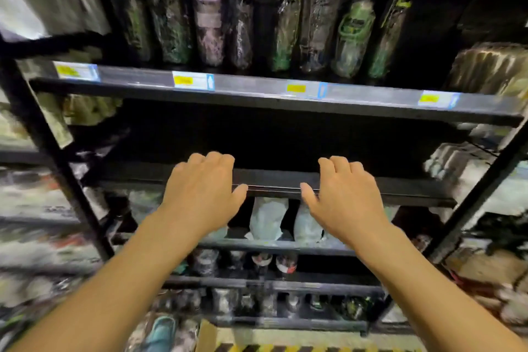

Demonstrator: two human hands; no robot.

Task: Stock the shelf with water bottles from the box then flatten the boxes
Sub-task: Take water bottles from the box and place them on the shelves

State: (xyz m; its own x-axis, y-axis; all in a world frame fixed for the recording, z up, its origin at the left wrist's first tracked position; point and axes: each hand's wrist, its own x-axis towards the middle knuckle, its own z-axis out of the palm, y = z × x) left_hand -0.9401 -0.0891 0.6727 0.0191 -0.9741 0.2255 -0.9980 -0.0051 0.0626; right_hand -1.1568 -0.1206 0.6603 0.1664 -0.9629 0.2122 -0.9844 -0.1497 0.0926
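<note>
Black metal shelving fills almost everything in front of you, its tiers running from upper left to lower right. The upper shelf carries the water bottles: a row of tall bottles in clear wrap, standing close together and leaning slightly, some with green caps or straps and one pinkish. The middle shelf is dark behind its front edge, and that is where your arms reach.

Below it stand white wrapped packs side by side, and the lower tiers hold more small bottles, too blurred to tell apart.

Your left hand and right hand are level with each other, palms down, set apart at the front edge of the middle shelf. On both, the fingers are loosely bent over the edge with their tips out of sight, and the thumbs splay inward along the front lip. Neither hand holds a bottle; you cannot tell from here whether the fingers press on the shelf or only hover over it.

Yellow price labels sit at intervals along the upper shelf's front strip, their print unreadable.
</note>
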